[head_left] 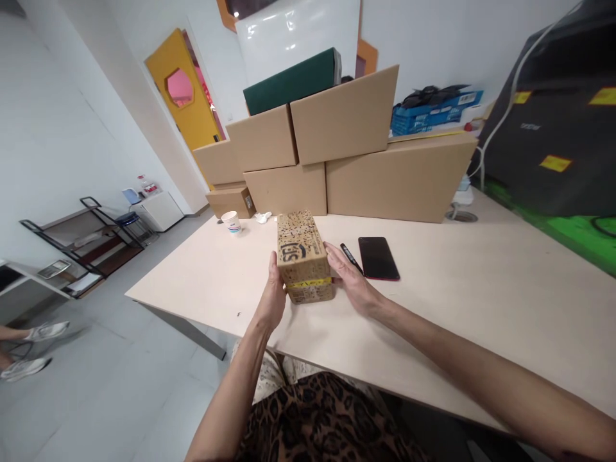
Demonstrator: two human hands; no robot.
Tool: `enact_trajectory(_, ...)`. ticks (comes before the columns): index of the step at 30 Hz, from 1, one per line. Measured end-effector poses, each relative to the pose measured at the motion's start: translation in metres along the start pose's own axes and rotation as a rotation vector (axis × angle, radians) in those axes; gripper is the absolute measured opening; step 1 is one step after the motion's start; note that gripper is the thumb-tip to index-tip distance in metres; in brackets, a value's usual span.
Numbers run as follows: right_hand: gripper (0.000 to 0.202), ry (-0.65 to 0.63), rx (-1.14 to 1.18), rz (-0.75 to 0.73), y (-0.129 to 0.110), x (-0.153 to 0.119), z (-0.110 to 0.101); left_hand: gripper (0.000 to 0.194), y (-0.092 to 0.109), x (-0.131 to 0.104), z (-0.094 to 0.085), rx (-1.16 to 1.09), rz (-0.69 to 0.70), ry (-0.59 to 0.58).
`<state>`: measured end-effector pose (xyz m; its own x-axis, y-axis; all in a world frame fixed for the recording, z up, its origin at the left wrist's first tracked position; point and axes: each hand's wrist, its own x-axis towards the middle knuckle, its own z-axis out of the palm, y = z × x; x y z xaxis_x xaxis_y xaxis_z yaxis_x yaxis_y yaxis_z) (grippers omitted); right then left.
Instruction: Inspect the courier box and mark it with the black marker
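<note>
A speckled brown cardboard box point(302, 260) with dark printing on top and a yellow band around its lower part sits on the pale table point(202, 276), near the front edge. My left hand point(273, 292) presses against the box's left side, thumb up along its edge. On the right side, my right hand point(353, 281) rests with its fingers against the box. The box is held between both hands; the fingertips lower down are partly hidden. Just right of my right hand lie a black pen or cutter point(351, 258) and a dark phone point(378, 258).
Large cardboard boxes point(385, 183) are stacked along the table's back, with a green box point(293, 82) on top. A paper cup point(231, 222) and crumpled tissue point(263, 217) stand back left. A black case point(553, 128) is at right. Another person's shoes point(29, 367) show at far left.
</note>
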<state>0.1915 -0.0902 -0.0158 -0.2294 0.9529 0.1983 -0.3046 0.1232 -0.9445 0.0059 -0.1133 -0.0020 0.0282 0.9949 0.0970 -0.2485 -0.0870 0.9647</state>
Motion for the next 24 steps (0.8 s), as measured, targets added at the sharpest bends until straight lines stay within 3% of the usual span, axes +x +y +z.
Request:
enact_trajectory(3, 0.064, -0.092, 0.062, -0.001, -0.002, -0.003, 0.002, 0.098, 0.003, -0.011, -0.005, 0.102, 0.019, 0.000)
enact_trajectory(6, 0.066, -0.087, 0.118, -0.043, -0.004, -0.004, 0.008, 0.105, 0.010, -0.020, -0.008, 0.175, 0.081, 0.022)
enact_trajectory(11, 0.079, 0.206, 0.156, -0.114, 0.006, 0.000, 0.013, 0.094, 0.014, -0.030, 0.002, 0.384, 0.273, -0.097)
enact_trajectory(16, 0.091, 0.415, 0.107, -0.057, 0.014, 0.008, -0.003, 0.070, -0.006, -0.031, 0.016, 0.722, 0.323, -0.135)
enact_trajectory(20, 0.090, 0.382, 0.091, -0.055, 0.010, 0.008, -0.013, 0.061, -0.017, -0.026, 0.020, 0.818, 0.293, -0.174)
enact_trajectory(24, 0.111, 0.314, 0.035, -0.091, 0.009, 0.008, -0.015, 0.064, -0.022, -0.022, 0.020, 0.835, 0.288, -0.227)
